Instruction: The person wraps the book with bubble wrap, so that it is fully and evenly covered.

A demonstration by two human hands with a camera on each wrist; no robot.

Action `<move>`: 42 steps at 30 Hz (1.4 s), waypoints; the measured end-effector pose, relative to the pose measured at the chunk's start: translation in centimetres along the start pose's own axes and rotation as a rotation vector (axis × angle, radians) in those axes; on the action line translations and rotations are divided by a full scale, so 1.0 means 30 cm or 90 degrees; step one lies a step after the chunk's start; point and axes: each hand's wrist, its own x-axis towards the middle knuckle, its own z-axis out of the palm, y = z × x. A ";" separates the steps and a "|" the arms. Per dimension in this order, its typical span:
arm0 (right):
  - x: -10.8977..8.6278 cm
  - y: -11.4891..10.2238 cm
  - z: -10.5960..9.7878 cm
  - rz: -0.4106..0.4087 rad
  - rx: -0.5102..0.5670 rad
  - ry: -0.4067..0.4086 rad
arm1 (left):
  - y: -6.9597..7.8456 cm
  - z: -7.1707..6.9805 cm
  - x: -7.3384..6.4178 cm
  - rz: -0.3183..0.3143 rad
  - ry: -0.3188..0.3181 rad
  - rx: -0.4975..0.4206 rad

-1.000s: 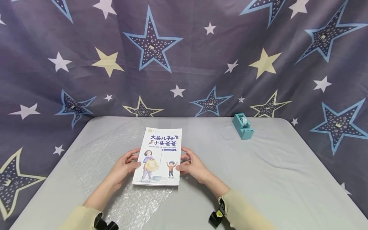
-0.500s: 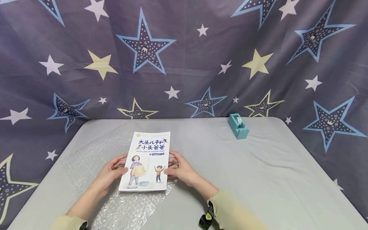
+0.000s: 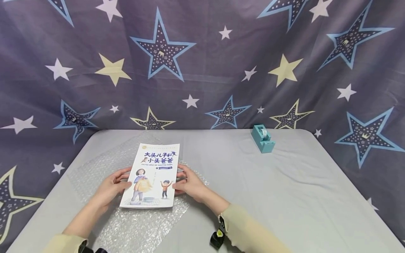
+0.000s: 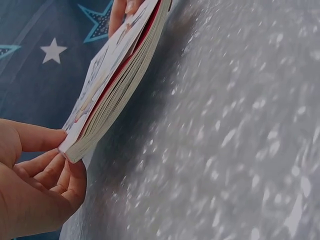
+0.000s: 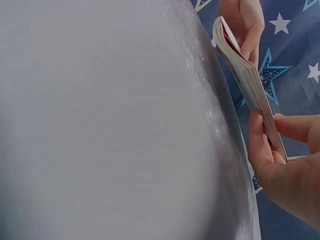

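Observation:
A white paperback book (image 3: 150,175) with a drawn woman and child on its cover is held face up between both hands. My left hand (image 3: 110,188) pinches its left edge, thumb on the cover and fingers beneath, as the left wrist view shows with the page block (image 4: 117,95) facing the camera. On the opposite edge my right hand (image 3: 191,184) pinches the book the same way, seen also in the right wrist view around the book (image 5: 252,85). Both wrist views show the book raised above a sheet of clear bubble wrap (image 3: 133,228).
The bubble wrap lies slantwise over the left part of the grey-covered table (image 3: 284,203). A teal tape dispenser (image 3: 263,139) with a roll of tape stands near the back edge, right of centre. Behind the table hangs a dark star-patterned curtain (image 3: 202,63).
Both hands have carried the book leftward, further over the bubble wrap, keeping the same grip. More wrap shows to the right of the book. The head view has shifted slightly.

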 end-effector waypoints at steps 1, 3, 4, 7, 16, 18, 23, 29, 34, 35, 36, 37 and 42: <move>0.006 -0.001 0.004 0.000 -0.003 0.000 | -0.001 -0.007 0.002 0.001 -0.001 0.005; 0.015 -0.004 0.014 -0.001 -0.001 0.000 | -0.003 -0.019 0.004 0.002 -0.004 0.007; 0.020 -0.005 0.019 0.000 -0.001 0.003 | -0.003 -0.024 0.004 0.002 -0.004 0.010; 0.030 -0.004 0.037 0.003 0.008 0.007 | -0.008 -0.037 0.002 0.000 -0.005 0.013; 0.068 -0.010 0.099 0.022 -0.011 0.022 | -0.034 -0.095 0.010 0.001 -0.005 0.048; 0.083 -0.011 0.114 0.027 -0.007 0.027 | -0.041 -0.110 0.016 -0.001 -0.002 0.054; 0.108 -0.012 0.147 0.046 -0.005 0.036 | -0.052 -0.137 0.023 -0.012 0.010 0.075; 0.132 0.007 0.172 0.062 -0.003 0.053 | -0.067 -0.149 0.022 -0.011 0.021 0.111; 0.138 0.022 0.179 0.059 -0.013 0.053 | -0.079 -0.150 0.021 -0.034 0.035 0.153; 0.139 0.024 0.180 0.058 -0.013 0.053 | -0.080 -0.150 0.022 -0.041 0.037 0.160; 0.138 0.026 0.179 0.056 -0.014 0.054 | -0.079 -0.149 0.023 -0.047 0.040 0.163; 0.138 0.028 0.179 0.054 -0.018 0.055 | -0.078 -0.147 0.024 -0.052 0.041 0.167; 0.140 0.029 0.177 0.047 -0.039 0.064 | -0.071 -0.140 0.028 -0.076 0.048 0.183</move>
